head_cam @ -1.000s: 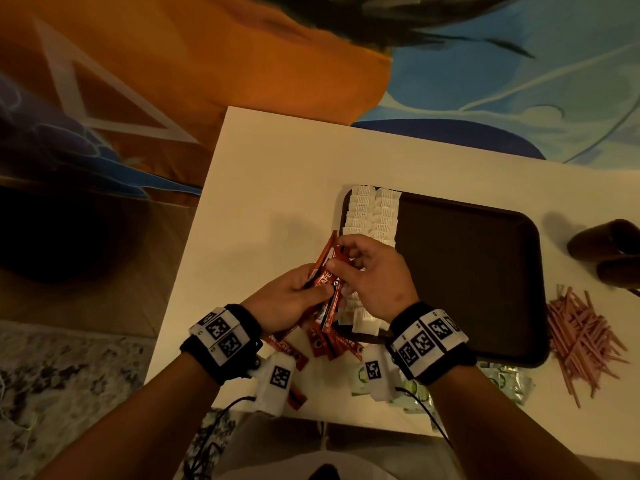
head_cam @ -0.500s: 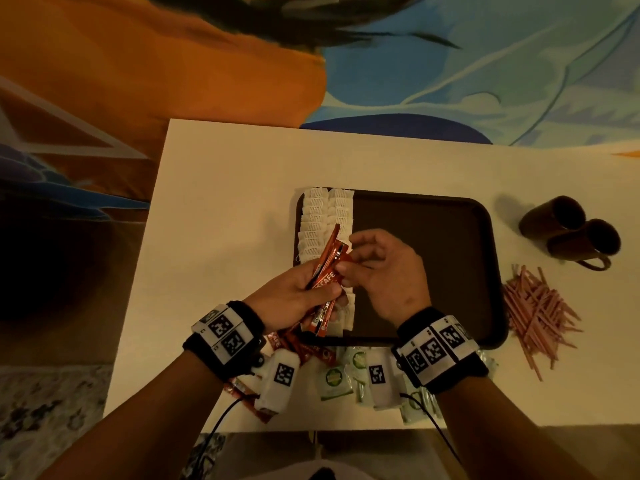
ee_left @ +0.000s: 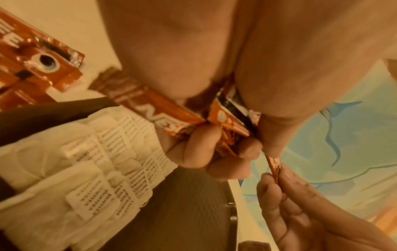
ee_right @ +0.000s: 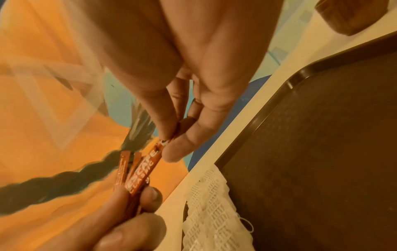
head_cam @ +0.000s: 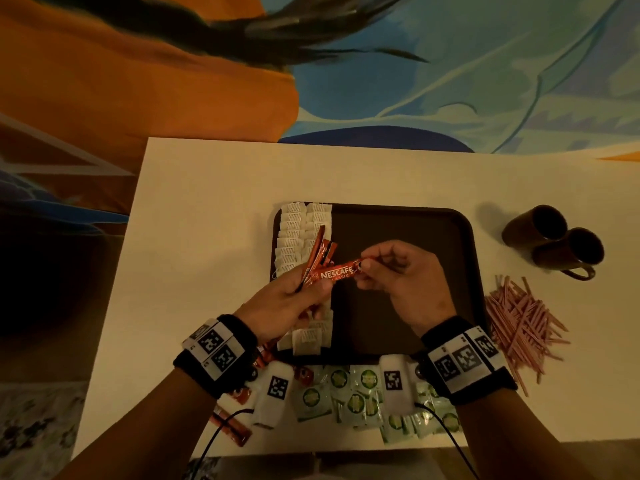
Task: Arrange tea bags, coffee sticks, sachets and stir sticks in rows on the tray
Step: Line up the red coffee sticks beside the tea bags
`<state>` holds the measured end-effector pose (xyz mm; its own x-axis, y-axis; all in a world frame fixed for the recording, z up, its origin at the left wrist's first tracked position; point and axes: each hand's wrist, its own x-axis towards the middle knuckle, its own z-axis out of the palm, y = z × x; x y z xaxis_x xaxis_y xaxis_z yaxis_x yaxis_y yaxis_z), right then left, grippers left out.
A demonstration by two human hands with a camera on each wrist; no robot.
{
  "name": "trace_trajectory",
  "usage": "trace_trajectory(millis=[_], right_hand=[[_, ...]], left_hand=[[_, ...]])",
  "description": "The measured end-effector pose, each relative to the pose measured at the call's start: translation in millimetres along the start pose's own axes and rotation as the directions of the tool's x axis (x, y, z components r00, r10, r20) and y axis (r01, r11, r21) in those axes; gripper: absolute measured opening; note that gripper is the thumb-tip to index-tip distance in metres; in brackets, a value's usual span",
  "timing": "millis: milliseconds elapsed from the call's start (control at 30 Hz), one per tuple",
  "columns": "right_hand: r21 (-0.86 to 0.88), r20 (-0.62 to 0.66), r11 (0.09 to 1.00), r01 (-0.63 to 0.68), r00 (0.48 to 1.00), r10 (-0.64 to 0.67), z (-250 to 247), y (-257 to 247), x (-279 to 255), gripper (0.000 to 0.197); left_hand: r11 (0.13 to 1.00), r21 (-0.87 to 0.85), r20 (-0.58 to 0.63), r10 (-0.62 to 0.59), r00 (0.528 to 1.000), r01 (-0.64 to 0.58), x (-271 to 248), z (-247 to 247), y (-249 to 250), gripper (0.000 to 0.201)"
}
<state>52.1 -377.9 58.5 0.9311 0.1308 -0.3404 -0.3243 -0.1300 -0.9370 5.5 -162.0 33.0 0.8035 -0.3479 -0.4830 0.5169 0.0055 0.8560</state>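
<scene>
My left hand grips a bundle of red coffee sticks above the left part of the dark tray. My right hand pinches the end of one red coffee stick that lies crosswise, its other end still in the left hand's bundle. The right wrist view shows thumb and finger on that stick. White tea bags lie in two rows along the tray's left side. More coffee sticks and green sachets lie on the table in front of the tray. Pink stir sticks are heaped to the tray's right.
Two dark brown mugs lie on their sides at the right of the white table. The tray's middle and right show bare dark surface. A colourful orange and blue cloth lies beyond the table's far edge.
The right hand has drawn one coffee stick out sideways to the right from the left hand's bundle. Both hands sit a little more over the tray.
</scene>
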Motion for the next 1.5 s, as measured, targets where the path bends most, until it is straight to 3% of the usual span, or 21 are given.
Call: trace_trajectory(millis=[167,333,467,667,933,1100,1233,1367,1500], right_hand=[[0.007,0.017,1.000,-0.020,1.000,0.020,-18.7,1.9,3.1,0.010],[0.026,0.081,0.997,-0.071,0.994,0.068,-23.9,2.6,5.7,0.017],[0.002,0.118,0.997,-0.083,0.990,0.082,-19.5,6.0,12.3,0.023],[0.104,0.109,0.985,-0.140,0.986,0.128,-25.4,4.2,16.5,0.017],[-0.027,0.113,0.986,-0.162,0.980,0.164,-46.9,4.6,26.9,0.010],[-0.088,-0.042,0.978,-0.192,0.981,0.188,-58.1,13.8,53.1,0.006],[-0.174,-0.163,0.948,-0.265,0.957,0.238,-56.3,33.0,94.1,0.002],[-0.317,-0.206,0.901,-0.297,0.949,0.240,-43.9,48.5,132.3,0.013],[-0.532,-0.255,0.796,-0.289,0.951,0.175,-33.0,47.8,145.1,0.029]], left_hand=[[0.996,-0.033,-0.100,0.084,0.991,-0.087,13.4,11.5,6.0,0.026],[0.989,0.041,-0.235,0.146,0.961,-0.141,28.8,19.4,6.0,0.024],[0.979,0.152,-0.238,0.172,0.956,-0.139,35.8,22.7,5.5,0.026],[0.939,0.318,-0.251,0.217,0.943,-0.131,41.8,20.7,2.7,0.030],[0.910,0.401,-0.247,0.215,0.945,-0.102,48.6,14.1,13.2,0.033],[0.929,0.361,-0.374,0.223,0.900,-0.081,42.3,1.6,13.1,0.038],[0.928,0.368,-0.429,0.221,0.876,-0.054,23.8,-10.7,4.1,0.031],[0.917,0.398,-0.460,0.182,0.869,0.019,8.9,-19.4,-10.2,0.036],[0.899,0.433,-0.487,0.175,0.856,0.063,1.8,-24.6,-17.1,0.039]])
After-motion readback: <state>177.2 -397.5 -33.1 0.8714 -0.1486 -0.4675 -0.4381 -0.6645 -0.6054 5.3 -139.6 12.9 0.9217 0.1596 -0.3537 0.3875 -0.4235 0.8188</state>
